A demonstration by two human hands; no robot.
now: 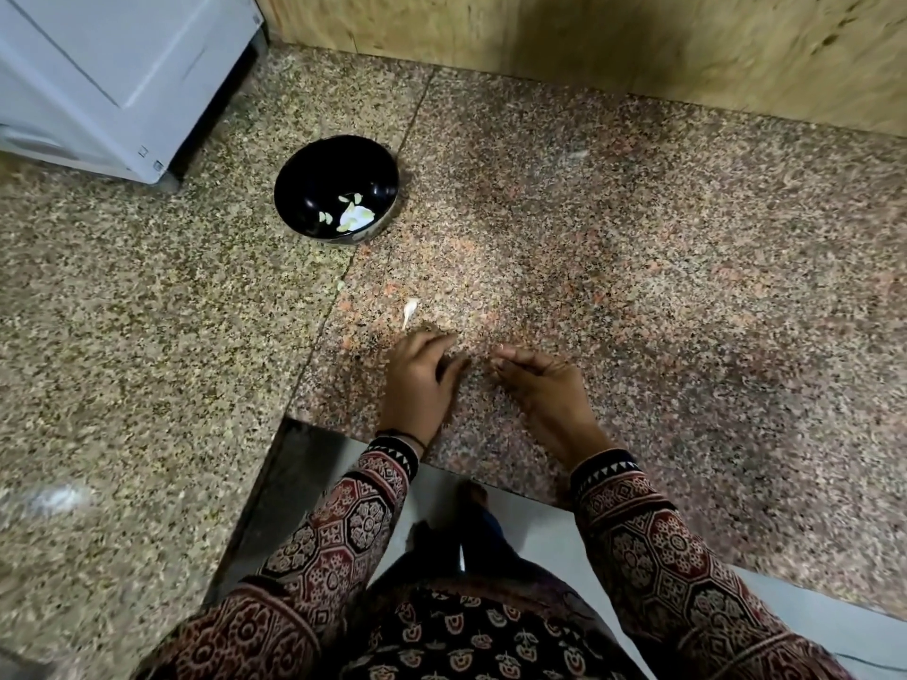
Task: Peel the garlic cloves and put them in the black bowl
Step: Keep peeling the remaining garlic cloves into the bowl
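Head view, near to far. Nearest, we see two patterned sleeves [343, 522] reaching over the edge of a speckled stone counter [638, 262]. The left hand [422, 380] lies knuckles-up with its fingers curled down to the stone. The right hand [537, 385] sits just beside it, fingertips bunched together and pointing at the left. We cannot tell whether either hand holds a clove or a scrap of skin, because the fingers hide whatever is under them.

Just beyond the left hand, apart from it, one unpeeled garlic clove [409, 311] lies on the counter, its thin tail toward the hands. We judge this the clove now due. It is best pinched at the tail end, the skin split with a thumbnail and stripped in one piece, and the bare clove alone carried off.

Farther back and to the left stands one black bowl [314, 169], upright and well apart from the hands. It holds at least three small pale pieces and one larger white one; blur prevents a firmer count.

Farthest are one white appliance [113, 76] at left and a plywood wall [589, 41].
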